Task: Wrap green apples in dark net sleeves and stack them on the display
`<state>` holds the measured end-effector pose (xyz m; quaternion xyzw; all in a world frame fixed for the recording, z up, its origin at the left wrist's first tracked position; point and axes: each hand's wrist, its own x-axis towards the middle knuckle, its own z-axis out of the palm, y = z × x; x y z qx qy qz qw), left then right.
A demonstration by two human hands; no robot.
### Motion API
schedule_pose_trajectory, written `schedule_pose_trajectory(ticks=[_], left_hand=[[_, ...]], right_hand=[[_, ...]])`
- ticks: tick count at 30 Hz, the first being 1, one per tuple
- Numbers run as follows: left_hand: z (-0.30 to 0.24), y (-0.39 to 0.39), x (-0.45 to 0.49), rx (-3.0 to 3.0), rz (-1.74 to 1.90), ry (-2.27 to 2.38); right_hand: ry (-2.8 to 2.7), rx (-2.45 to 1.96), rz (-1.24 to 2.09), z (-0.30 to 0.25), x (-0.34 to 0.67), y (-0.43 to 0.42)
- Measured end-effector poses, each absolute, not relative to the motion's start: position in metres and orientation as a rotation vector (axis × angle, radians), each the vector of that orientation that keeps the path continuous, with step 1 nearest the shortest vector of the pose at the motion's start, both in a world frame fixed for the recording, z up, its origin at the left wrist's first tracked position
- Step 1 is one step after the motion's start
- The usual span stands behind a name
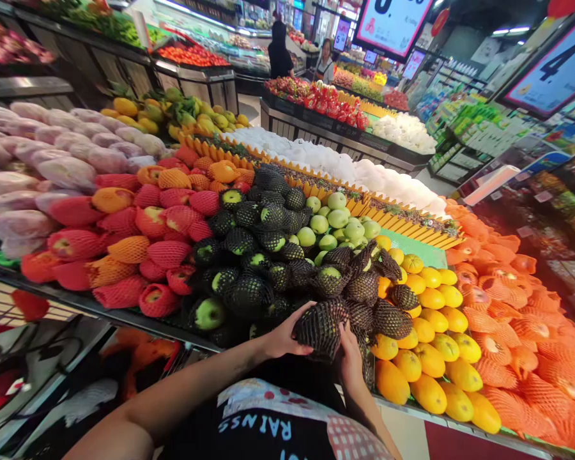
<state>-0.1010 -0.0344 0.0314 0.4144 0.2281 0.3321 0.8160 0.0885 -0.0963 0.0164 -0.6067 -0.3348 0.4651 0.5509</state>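
A fruit in a dark foam net [320,329] is held between my two hands at the front edge of the stand, in the middle of the view. My left hand [287,333] wraps around its left side, the thumb under it. On its right side, the fingers of my right hand [351,358] close on the net. The netting hides most of the fruit, so its kind cannot be told. Just behind lie green apples in black nets [239,241] and more dark-netted fruit [361,289]. Bare green apples [336,218] sit farther back.
Yellow fruit [431,299] and orange-netted fruit [512,326] lie to the right. Red-netted fruit [167,254] and pale wrapped fruit [67,169] fill the left. A yellow picket divider [407,225] runs behind. A shopping cart [71,358] stands lower left. Two people are in the background.
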Motion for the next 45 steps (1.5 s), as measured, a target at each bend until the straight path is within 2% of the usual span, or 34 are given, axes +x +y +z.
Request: schedule_pose_trajectory(ticks=[4,9,11,14,18,20,25,29,36,39,45], left_hand=[[0.039,-0.024,-0.11,1.047,0.62,0.46],[0.049,-0.018,-0.11,1.02,0.519,0.493],[0.052,-0.018,-0.105,1.03,0.514,0.521],[0.058,-0.02,-0.097,0.997,0.505,0.54],[0.065,-0.022,-0.093,1.069,0.477,0.565],[0.069,-0.024,-0.094,1.182,0.476,0.62],[0.072,-0.029,-0.097,1.3,0.417,0.635],[0.06,-0.032,-0.1,1.183,0.407,0.524],[0.045,-0.036,-0.107,1.072,0.394,0.662],[0.056,-0.024,-0.11,1.056,0.457,0.628],[0.085,0.058,-0.106,1.226,1.052,0.866]], right_hand=[[-0.834,-1.411,1.115,0.01,0.078,-0.098],[-1.073,-1.374,0.746,0.048,0.087,-0.104],[-1.197,-1.355,0.718,0.062,0.093,-0.101],[-1.149,-1.411,0.859,0.07,0.096,-0.091],[-0.731,-1.401,1.269,0.066,0.09,-0.075],[-0.606,-1.356,1.359,0.065,0.087,-0.071],[-0.632,-1.351,1.232,0.07,0.085,-0.069],[-0.63,-1.355,1.287,0.064,0.078,-0.072],[-0.723,-1.371,1.334,0.051,0.072,-0.087],[-0.862,-1.443,1.137,0.047,0.082,-0.091],[-1.466,-1.761,0.181,0.02,0.107,-0.086]])
